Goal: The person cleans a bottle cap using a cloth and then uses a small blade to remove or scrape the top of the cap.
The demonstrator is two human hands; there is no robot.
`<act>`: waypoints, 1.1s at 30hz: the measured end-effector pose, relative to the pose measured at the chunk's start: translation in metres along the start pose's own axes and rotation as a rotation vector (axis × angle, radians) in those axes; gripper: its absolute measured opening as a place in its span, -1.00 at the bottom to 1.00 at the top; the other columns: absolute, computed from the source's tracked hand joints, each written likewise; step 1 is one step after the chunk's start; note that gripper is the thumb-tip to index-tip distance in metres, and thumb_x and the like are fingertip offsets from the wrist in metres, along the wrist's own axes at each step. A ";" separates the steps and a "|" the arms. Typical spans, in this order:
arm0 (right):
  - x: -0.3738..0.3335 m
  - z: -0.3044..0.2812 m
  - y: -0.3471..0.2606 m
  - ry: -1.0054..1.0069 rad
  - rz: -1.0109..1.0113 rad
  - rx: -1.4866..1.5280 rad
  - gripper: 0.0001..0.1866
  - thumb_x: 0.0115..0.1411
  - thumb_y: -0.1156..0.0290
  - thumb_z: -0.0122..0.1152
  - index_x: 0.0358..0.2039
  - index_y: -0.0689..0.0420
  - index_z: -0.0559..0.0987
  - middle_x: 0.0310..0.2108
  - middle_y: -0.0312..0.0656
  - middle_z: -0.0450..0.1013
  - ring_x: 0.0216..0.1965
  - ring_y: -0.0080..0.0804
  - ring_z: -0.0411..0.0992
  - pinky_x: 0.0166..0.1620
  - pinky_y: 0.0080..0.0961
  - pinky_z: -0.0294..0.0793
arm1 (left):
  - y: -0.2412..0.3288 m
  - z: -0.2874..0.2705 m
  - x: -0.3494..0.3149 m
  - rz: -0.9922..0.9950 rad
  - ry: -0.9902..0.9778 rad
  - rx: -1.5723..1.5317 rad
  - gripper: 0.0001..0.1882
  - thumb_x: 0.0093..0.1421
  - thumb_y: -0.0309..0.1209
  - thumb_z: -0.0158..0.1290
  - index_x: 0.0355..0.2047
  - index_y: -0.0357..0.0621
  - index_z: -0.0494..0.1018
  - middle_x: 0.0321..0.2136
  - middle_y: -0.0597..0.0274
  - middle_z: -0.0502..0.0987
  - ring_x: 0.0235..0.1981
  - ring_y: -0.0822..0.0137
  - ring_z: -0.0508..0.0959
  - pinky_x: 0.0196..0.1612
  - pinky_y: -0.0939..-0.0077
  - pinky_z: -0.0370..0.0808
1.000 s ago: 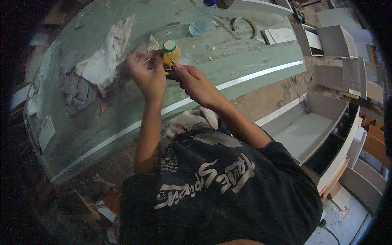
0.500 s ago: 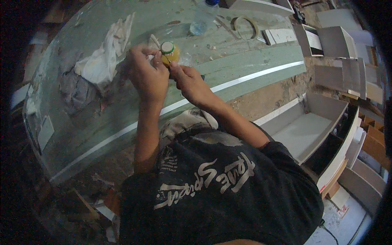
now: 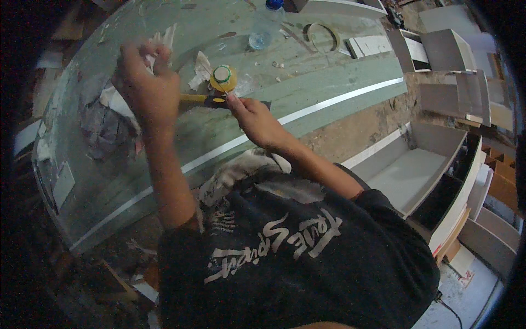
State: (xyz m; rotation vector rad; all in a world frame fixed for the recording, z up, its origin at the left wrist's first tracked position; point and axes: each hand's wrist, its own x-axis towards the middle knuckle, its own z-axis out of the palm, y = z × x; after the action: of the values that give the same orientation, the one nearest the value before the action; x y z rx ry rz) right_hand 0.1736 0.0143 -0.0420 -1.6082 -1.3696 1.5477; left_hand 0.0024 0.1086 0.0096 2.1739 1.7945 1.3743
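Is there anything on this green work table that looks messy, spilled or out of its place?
Crumpled stained rags and scattered white scraps litter the green table; a clear plastic bottle lies on its side.

**A cluttered carpentry workshop**

A wide pale-green painted workbench with a long white edge strip stretches beyond the hands. Right of them, unfinished grey board cabinet boxes stand on a dusty brown floor, and an open grey drawer carcass lies nearer. Light is dim and bluish.
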 end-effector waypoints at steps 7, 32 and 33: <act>0.014 -0.004 0.004 -0.002 -0.030 0.086 -0.33 0.41 -0.10 -0.24 -0.30 0.37 0.51 -0.61 -0.16 0.35 -0.49 -0.41 0.30 -0.33 -0.32 0.33 | -0.020 0.010 0.010 0.003 -0.182 -0.059 -0.83 0.25 -0.49 0.01 -0.14 -0.11 0.48 -0.26 0.06 0.57 -0.27 0.12 0.57 -0.13 0.31 0.45; -0.040 -0.043 0.044 0.152 -0.016 0.395 -0.58 0.41 -0.03 -0.16 -0.47 0.00 0.30 -0.61 -0.55 0.06 -0.63 -0.78 -0.03 -0.60 -0.70 -0.07 | -0.028 0.089 -0.092 -0.284 -0.254 -0.855 -0.56 0.16 -0.32 0.23 0.03 -0.23 0.48 -0.08 0.13 0.57 -0.05 0.30 0.54 0.07 0.42 0.40; -0.038 -0.042 0.043 0.142 -0.019 0.386 -0.58 0.42 -0.03 -0.16 -0.47 0.00 0.30 -0.61 -0.55 0.06 -0.63 -0.77 -0.03 -0.60 -0.69 -0.06 | -0.027 0.088 -0.092 -0.286 -0.271 -0.885 -0.56 0.17 -0.32 0.22 0.03 -0.23 0.48 -0.08 0.14 0.57 -0.04 0.30 0.54 0.08 0.42 0.39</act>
State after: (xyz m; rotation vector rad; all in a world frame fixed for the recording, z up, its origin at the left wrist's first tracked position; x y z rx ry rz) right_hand 0.2325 -0.0237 -0.0548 -1.4286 -0.9390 1.5409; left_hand 0.0382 0.0888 -0.1137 1.4720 1.0340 1.3480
